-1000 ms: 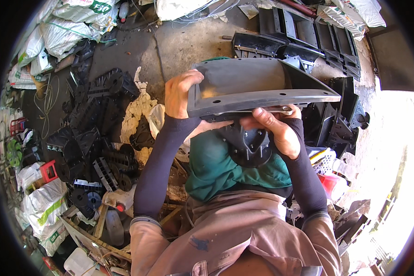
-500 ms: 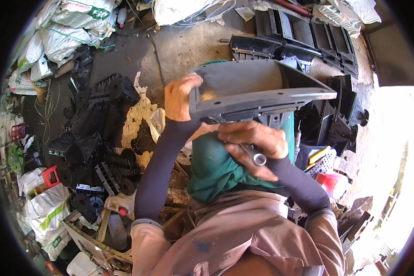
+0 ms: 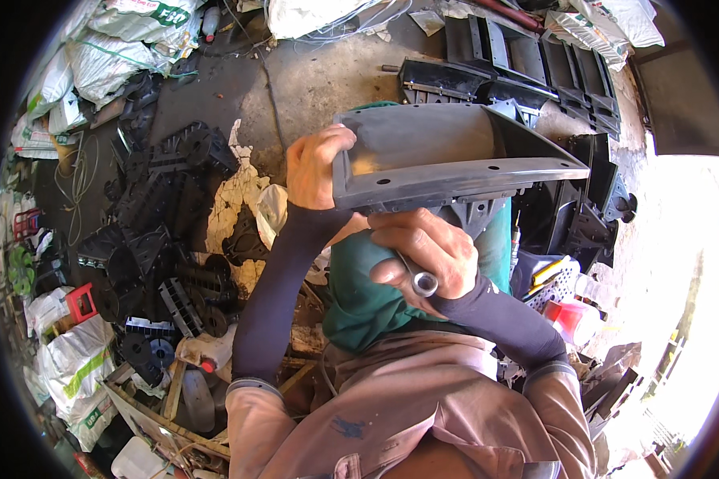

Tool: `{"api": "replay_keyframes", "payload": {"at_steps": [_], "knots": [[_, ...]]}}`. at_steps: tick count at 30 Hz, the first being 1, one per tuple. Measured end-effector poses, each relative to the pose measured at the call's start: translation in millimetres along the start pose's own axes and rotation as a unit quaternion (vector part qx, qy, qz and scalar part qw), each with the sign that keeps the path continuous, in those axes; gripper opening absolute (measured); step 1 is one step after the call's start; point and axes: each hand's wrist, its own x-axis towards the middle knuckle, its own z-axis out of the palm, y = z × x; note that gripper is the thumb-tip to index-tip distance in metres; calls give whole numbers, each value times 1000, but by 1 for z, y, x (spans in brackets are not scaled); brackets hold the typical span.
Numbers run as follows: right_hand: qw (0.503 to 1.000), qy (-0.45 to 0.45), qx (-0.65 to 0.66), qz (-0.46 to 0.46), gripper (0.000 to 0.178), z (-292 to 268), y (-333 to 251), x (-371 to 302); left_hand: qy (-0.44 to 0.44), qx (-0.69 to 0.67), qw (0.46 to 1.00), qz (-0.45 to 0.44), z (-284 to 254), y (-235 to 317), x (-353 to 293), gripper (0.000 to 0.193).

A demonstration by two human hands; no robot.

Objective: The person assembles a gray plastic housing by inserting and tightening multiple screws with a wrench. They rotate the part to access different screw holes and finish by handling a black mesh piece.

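Note:
A black plastic housing (image 3: 447, 140), box-shaped with a curved inner wall and a flanged rim, rests tilted over my green-trousered knees (image 3: 367, 279). My left hand (image 3: 315, 168) grips its left end, fingers over the rim and thumb side beneath. Just below the front flange, my right hand (image 3: 431, 247) is closed around a metal wrench (image 3: 423, 283); its round socket end sticks out by my palm. The wrench's other end is hidden under my fingers and the housing. Whether it touches a fastener I cannot tell.
More black housings (image 3: 511, 60) are lined up at the back right. Dark moulded parts (image 3: 160, 176) lie heaped on the left. White sacks (image 3: 132, 64) fill the far left. A wooden crate (image 3: 152, 419) stands near my left elbow, a perforated basket (image 3: 553, 291) with a red-and-white container (image 3: 575, 319) beside my right.
My right hand has moved slightly left and turned, swinging the wrench's socket end left and a little down. The housing has tipped slightly, while my left hand keeps its grip.

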Motion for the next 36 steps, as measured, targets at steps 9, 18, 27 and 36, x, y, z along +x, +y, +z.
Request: {"api": "replay_keyframes", "payload": {"at_steps": [9, 18, 27, 36], "knots": [[985, 29, -168, -9, 26, 36, -32, 19, 1, 40, 999, 4, 5, -9, -5, 81], [842, 118, 434, 297, 32, -19, 32, -28, -18, 2, 1000, -13, -5, 5, 4, 104], [925, 8, 276, 261, 34, -22, 8, 5, -25, -15, 1000, -13, -1, -3, 5, 102], [863, 175, 444, -166, 37, 35, 2, 38, -18, -15, 1000, 1, 6, -14, -4, 86]]}}
